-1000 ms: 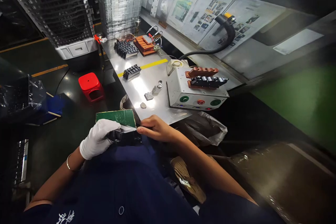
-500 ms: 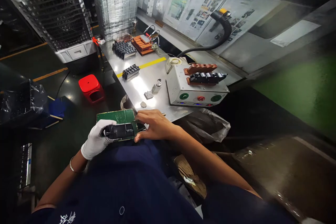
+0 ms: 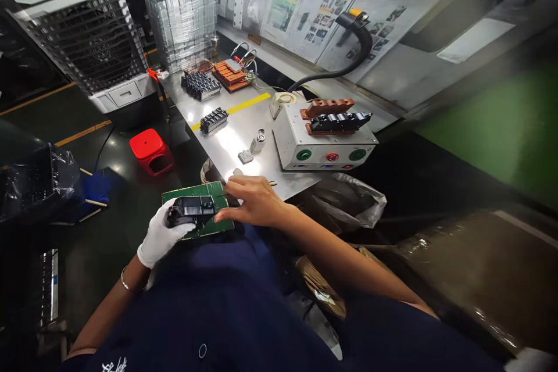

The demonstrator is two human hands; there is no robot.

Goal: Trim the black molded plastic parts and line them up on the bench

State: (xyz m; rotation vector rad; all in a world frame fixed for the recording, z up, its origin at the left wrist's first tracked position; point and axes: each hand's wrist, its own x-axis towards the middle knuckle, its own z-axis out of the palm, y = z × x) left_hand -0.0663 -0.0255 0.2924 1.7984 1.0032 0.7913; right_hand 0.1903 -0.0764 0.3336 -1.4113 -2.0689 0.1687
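My left hand [image 3: 163, 232], in a white glove, is closed around the end of a black plastic part [image 3: 198, 207]. The part is held just above a green board [image 3: 209, 188] with worn edges, close to my body. Bare and curled, my right hand [image 3: 257, 200] is at the part's right end. Its thumb tip meets or nearly meets the part, and the index finger lies over the board's right edge. A thin dark item seems to be between these fingers, too small to name.
A metal table [image 3: 209, 148] carries black ribbed parts [image 3: 213, 121], a small grey block [image 3: 245, 156] and a white control box [image 3: 325, 151] with a black piece in its brown fixture. A red stool [image 3: 151, 151] stands left, near an air cooler [image 3: 96, 40]. Clear trays [image 3: 183, 26] are stacked behind.
The black part has turned and tilted in my left hand, showing another side. My right thumb has shifted left and up along its end. The view has also shifted slightly.
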